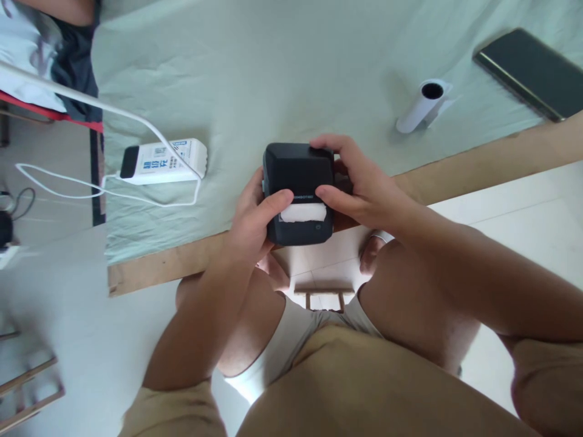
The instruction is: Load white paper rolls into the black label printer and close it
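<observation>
A small black printer-like device [298,170] is held over the table's front edge, with a strip of white paper [303,212] showing in its slot. My left hand [257,218] grips its left side, thumb on the top face. My right hand [353,179] wraps round the right side, its thumb near the printed lettering and its index finger at the far right corner. The undersides of the device and the fingers beneath it are hidden.
On the green cloth [246,67], a white power bank [168,161] with a white cable [136,115] lies left. A white paper roll [419,108] and a dark phone [531,73] are at right. Part of another person [75,9] shows at the upper left.
</observation>
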`<state>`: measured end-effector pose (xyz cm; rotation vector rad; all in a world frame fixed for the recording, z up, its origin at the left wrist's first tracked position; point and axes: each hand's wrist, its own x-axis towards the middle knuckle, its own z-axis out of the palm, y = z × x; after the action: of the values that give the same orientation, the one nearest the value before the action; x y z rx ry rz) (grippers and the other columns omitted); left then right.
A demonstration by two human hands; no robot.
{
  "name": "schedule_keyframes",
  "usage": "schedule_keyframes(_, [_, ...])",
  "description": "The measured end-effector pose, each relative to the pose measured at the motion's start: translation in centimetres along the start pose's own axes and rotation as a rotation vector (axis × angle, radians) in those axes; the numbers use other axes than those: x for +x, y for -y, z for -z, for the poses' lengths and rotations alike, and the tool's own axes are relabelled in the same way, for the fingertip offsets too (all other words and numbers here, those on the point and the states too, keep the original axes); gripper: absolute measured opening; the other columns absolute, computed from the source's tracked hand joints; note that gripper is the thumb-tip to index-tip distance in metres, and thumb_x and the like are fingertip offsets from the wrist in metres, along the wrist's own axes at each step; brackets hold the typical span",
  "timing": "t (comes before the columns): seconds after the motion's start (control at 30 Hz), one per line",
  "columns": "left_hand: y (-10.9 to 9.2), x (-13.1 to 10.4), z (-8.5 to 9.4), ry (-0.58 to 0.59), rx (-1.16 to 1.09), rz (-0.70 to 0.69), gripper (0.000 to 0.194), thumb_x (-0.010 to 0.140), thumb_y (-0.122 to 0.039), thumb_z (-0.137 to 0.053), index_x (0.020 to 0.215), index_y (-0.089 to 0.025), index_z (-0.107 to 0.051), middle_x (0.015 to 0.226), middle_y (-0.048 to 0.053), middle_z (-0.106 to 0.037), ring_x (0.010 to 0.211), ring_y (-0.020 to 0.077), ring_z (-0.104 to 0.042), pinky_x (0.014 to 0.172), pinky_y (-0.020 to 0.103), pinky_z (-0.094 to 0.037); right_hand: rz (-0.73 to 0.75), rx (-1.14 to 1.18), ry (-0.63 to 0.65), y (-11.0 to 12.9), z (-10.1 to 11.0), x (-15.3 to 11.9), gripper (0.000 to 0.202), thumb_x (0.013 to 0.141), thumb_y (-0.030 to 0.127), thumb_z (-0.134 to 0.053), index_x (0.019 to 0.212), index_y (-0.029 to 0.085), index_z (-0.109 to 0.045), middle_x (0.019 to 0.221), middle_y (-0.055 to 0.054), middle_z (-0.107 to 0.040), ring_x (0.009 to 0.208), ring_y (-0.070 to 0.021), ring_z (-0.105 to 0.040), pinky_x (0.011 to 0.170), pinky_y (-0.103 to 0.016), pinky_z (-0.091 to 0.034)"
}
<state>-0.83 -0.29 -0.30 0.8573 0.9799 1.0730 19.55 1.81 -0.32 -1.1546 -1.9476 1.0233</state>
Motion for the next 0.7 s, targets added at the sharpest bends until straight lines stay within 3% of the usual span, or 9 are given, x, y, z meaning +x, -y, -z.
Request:
schedule_keyframes(0.1, [0.0,0.0,0.0,-0.001,-0.017,0.016,0.036,0.083,-0.029,-0.076,0.117,-0.021,-0.068,0.089,0.003,-0.075,0.075,0.0229,-0.076,0.060,0.029,-0.060,0.035,-0.048,-0.005,0.0,-0.1,0.1,0.056,0.095,0.042,-0.054,0.146,0.021,-0.041,0.151,-0.013,-0.055,0.132,-0.0278,-0.059,0.113,-0.050,-0.051])
schedule_keyframes(0.2, [0.1,0.0,-0.3,-0.013,-0.053,0.007,0.031,0.086,-0.033,-0.074,0.115,-0.022,-0.070,0.088,0.003,-0.077,0.090,0.0259,-0.079,0.079,0.036,-0.065,0.032,-0.071,0.000,0.1,-0.1,0.0,0.056,0.097,0.041,-0.051,0.147,0.019,-0.040,0.145,-0.014,-0.059,0.129,-0.0266,-0.062,0.109,-0.048,-0.053])
schedule_keyframes(0.3, [-0.1,0.1,-1.0,-0.128,-0.109,0.035,0.028,0.093,-0.043,-0.064,0.104,-0.019,-0.073,0.089,0.005,-0.078,0.108,0.0301,-0.076,0.094,0.042,-0.063,0.038,-0.125,-0.008,0.4,0.0,-0.2,0.051,0.100,0.040,-0.049,0.147,0.022,-0.041,0.138,-0.011,-0.064,0.122,-0.0255,-0.065,0.105,-0.048,-0.055])
schedule_keyframes(0.4, [-0.6,0.4,-1.7,-0.270,-0.139,0.092,0.035,0.099,-0.043,-0.052,0.098,-0.016,-0.074,0.094,0.007,-0.079,0.117,0.0304,-0.073,0.100,0.043,-0.061,0.090,-0.189,-0.060,0.4,0.3,-0.3,0.045,0.102,0.042,-0.047,0.144,0.024,-0.046,0.142,-0.011,-0.060,0.129,-0.0264,-0.061,0.108,-0.048,-0.054])
schedule_keyframes(0.57, [-0.6,0.7,-1.4,-0.266,-0.134,0.168,0.037,0.104,-0.042,-0.046,0.097,-0.019,-0.074,0.090,0.004,-0.079,0.110,0.0284,-0.075,0.096,0.041,-0.061,0.158,-0.287,-0.179,0.2,0.8,-0.4,0.037,0.099,0.043,-0.055,0.131,0.026,-0.054,0.126,-0.011,-0.063,0.119,-0.0260,-0.062,0.106,-0.048,-0.054])
schedule_keyframes(0.7, [0.0,0.6,-0.5,-0.206,-0.140,0.068,0.021,0.099,-0.036,-0.059,0.092,-0.021,-0.073,0.083,0.000,-0.078,0.103,0.0262,-0.077,0.079,0.033,-0.064,0.185,-0.262,-0.125,0.3,1.1,-0.5,0.043,0.091,0.039,-0.068,0.130,0.025,-0.055,0.126,-0.012,-0.063,0.119,-0.0262,-0.061,0.102,-0.046,-0.057])
